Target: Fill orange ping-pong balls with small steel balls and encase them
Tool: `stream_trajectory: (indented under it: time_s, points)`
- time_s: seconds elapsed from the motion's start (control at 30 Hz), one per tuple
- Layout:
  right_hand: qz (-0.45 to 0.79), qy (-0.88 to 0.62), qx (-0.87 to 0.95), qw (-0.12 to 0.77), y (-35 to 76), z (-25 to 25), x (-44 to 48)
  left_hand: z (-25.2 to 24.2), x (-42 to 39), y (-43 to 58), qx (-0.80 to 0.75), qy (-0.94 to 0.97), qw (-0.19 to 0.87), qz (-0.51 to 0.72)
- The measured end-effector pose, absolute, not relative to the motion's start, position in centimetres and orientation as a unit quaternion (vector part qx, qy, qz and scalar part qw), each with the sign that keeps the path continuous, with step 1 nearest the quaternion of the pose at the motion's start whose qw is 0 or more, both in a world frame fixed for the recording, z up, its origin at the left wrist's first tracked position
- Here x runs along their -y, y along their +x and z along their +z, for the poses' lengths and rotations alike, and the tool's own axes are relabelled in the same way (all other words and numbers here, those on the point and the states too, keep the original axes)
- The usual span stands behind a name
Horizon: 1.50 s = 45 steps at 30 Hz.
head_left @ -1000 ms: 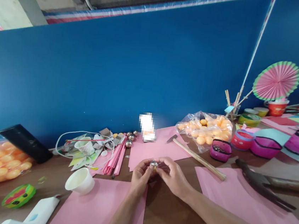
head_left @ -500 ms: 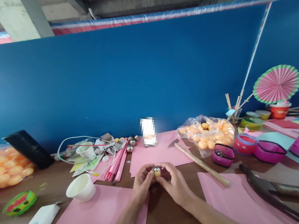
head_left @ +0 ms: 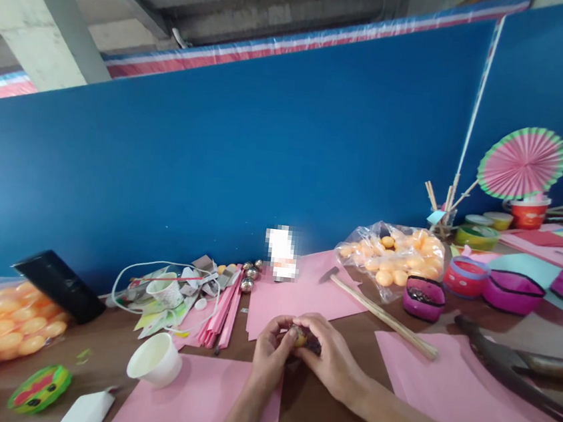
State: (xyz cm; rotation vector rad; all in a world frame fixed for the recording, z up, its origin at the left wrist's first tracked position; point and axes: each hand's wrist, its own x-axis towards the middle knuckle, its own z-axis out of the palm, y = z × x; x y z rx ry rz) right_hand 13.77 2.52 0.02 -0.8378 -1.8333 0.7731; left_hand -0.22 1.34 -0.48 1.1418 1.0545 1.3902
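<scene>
Near the middle of the brown table, a small yellowish ball [head_left: 300, 340] is held between both hands, mostly covered by fingers. My left hand [head_left: 269, 356] pinches it from the left, its thumb lying against the ball. From the other side my right hand [head_left: 330, 358] closes on it with bent fingers and thumb. The ball's surface is blurred and dark in places. Beyond the hands lies a pink paper sheet [head_left: 297, 296] with a hammer [head_left: 381, 312] across its right side. Several shiny metallic balls [head_left: 251, 273] sit at that sheet's left edge.
A white cup [head_left: 155, 360] stands left on pink paper. Clear bags of orange balls [head_left: 2, 326] lie far left and at the back right. A magenta pouch [head_left: 424, 298] holds small dark pieces. A larger hammer-like tool [head_left: 512, 363] lies right. A blue partition [head_left: 289, 138] rises behind.
The ball's shiny silvery top showed before; now the fingers cover more of it and it looks darker. Both hands stay together at nearly the same spot. The whole view has shifted slightly.
</scene>
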Motion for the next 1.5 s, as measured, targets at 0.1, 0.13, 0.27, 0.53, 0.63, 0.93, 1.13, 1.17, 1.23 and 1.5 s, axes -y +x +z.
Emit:
stream_trajectory:
  time_s: [0.1, 0.13, 0.27, 0.53, 0.63, 0.93, 1.13, 1.17, 1.23, 1.5]
  points:
    - [0.313, -0.35, 0.745, 0.474, 13.8, -0.1, -2.5, -0.2, -1.2, 0.0, -0.437, 0.465, 0.519, 0.569]
    - [0.307, -0.354, 0.744, 0.477, 13.8, -0.1, -2.5, -0.2, -1.1, 0.1, -0.437, 0.453, 0.527, 0.572]
    - [0.275, -0.366, 0.739, 0.494, 14.0, -0.2, -2.5, -0.2, -1.1, 0.4, -0.431, 0.418, 0.55, 0.579]
    - [0.283, -0.362, 0.742, 0.488, 13.9, 0.2, -2.7, -1.1, -1.5, -0.2, -0.436, 0.443, 0.535, 0.573]
    - [0.284, -0.362, 0.737, 0.495, 13.8, 0.0, -2.7, -0.9, -1.4, -0.2, -0.433, 0.451, 0.532, 0.572]
    - [0.288, -0.351, 0.744, 0.491, 14.4, 0.0, -3.2, -0.2, -1.3, 0.3, -0.411, 0.48, 0.526, 0.57]
    - [0.253, -0.336, 0.778, 0.466, 14.3, 0.8, -2.7, -0.8, -1.4, -0.1, -0.431, 0.497, 0.498, 0.565]
    - [0.25, -0.337, 0.78, 0.465, 14.2, 0.7, -2.7, -0.8, -1.4, -0.2, -0.432, 0.507, 0.495, 0.558]
    - [0.247, -0.337, 0.781, 0.465, 14.1, 0.5, -2.8, -0.7, -1.4, -0.3, -0.436, 0.521, 0.486, 0.55]
    - [0.253, -0.35, 0.765, 0.478, 13.9, -0.1, -3.0, -0.3, -1.5, 0.0, -0.441, 0.545, 0.463, 0.543]
